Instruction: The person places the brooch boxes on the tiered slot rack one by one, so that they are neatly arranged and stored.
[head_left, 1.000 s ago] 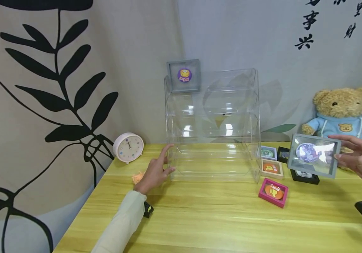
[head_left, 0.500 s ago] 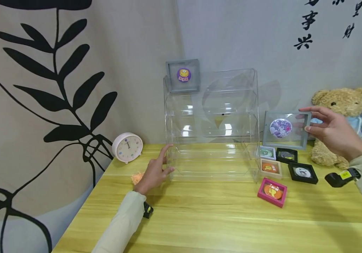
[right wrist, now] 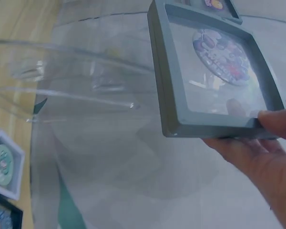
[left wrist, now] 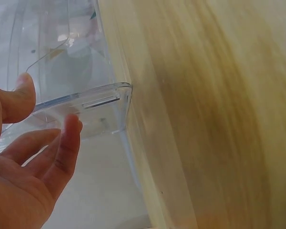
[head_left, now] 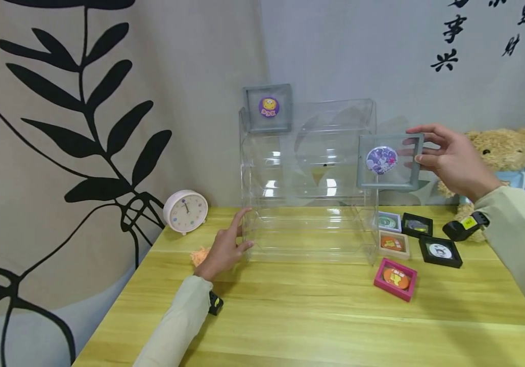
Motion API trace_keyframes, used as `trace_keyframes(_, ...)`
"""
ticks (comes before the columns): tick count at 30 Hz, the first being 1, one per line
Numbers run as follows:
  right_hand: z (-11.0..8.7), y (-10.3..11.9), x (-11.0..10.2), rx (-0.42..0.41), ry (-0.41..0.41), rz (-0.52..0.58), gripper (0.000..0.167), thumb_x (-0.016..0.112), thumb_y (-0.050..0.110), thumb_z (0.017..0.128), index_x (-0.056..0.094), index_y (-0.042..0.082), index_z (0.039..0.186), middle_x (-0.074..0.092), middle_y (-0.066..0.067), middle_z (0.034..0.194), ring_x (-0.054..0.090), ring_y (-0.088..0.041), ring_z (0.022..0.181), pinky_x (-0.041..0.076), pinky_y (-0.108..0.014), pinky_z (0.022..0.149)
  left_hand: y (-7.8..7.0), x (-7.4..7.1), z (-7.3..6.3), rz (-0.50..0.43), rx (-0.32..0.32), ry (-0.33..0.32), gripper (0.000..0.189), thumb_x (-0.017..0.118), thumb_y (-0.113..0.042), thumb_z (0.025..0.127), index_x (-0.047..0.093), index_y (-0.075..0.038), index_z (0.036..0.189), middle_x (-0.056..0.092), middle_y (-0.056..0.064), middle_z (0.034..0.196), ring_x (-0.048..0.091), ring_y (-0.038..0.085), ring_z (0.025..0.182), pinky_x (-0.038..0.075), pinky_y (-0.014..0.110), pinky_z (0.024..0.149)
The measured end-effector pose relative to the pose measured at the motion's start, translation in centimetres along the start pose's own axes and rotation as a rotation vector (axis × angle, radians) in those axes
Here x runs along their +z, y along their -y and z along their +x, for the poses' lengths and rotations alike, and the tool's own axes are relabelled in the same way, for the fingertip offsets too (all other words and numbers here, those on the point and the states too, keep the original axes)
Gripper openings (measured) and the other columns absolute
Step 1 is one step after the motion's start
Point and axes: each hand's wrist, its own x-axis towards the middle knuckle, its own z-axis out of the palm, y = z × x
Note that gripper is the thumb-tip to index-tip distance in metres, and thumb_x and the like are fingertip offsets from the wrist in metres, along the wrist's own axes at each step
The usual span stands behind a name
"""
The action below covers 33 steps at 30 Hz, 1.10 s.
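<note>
Head view put the grey display frame (head_left: 388,162), with its round purple badge (head_left: 381,160), in mid-air, overlapping the clear acrylic rack's (head_left: 308,229) upper right edge. The right hand's (head_left: 455,162) grip was narrow, pinching the frame's right rim, thumb in front, fingers behind. Held by one side, it could pivot or slip, or clip the rack if swung leftward. The left hand's (head_left: 225,250) grip was wide, at the rack's left wall; too hard a push there might slide the rack along the counter (head_left: 290,316).
</note>
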Motion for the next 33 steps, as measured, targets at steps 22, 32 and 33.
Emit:
trace_keyframes(22, 8.0, 8.2, 2.9, -0.130, -0.170, 0.032, 0.055, 0.045, -0.013, 0.097, 0.052, 0.017, 0.142, 0.055, 0.010, 0.118, 0.064, -0.010, 0.111, 0.056, -0.025, 0.101, 0.1, 0.2, 0.2, 0.007, -0.009, -0.012, 0.088, 0.072, -0.009, 0.091, 0.022, -0.039, 0.157, 0.059, 0.030, 0.137, 0.073, 0.042, 0.101, 0.065, 0.040, 0.075)
trace_keyframes(32, 11.6, 10.7, 5.4, -0.178, -0.335, -0.007, 0.058, 0.039, -0.015, 0.094, 0.058, 0.019, 0.138, 0.056, 0.013, 0.109, 0.063, -0.010, 0.110, 0.046, -0.021, 0.080, 0.3, 0.2, 0.1, 0.006, -0.004, -0.012, 0.091, 0.071, -0.009, 0.092, 0.019, -0.049, 0.155, 0.058, 0.030, 0.138, 0.073, 0.042, 0.102, 0.065, 0.040, 0.077)
trace_keyframes(33, 11.9, 10.8, 5.6, -0.179, -0.342, -0.022, 0.058, 0.039, -0.015, 0.094, 0.059, 0.019, 0.137, 0.057, 0.011, 0.111, 0.063, -0.012, 0.111, 0.045, -0.019, 0.079, 0.3, 0.3, 0.1, 0.005, -0.002, -0.013, 0.091, 0.071, -0.009, 0.092, 0.019, -0.049, 0.155, 0.058, 0.030, 0.138, 0.073, 0.041, 0.100, 0.065, 0.040, 0.076)
